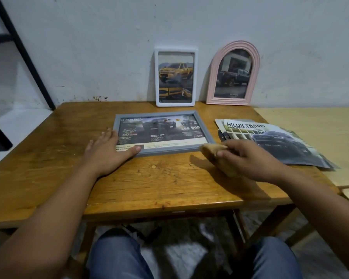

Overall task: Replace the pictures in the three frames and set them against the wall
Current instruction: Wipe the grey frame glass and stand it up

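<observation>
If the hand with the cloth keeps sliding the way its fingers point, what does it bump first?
Probably the grey frame. The right hand holding the cloth points left, and the cloth already sits at the frame's near right corner.

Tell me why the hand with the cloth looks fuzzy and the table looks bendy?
In the head view, the right hand and its tan cloth look smeared, probably from motion; the left hand on the grey frame is sharper. The wide-angle lens bows the wooden table edges. Light is dim, with a soft shadow under the cloth.
</observation>
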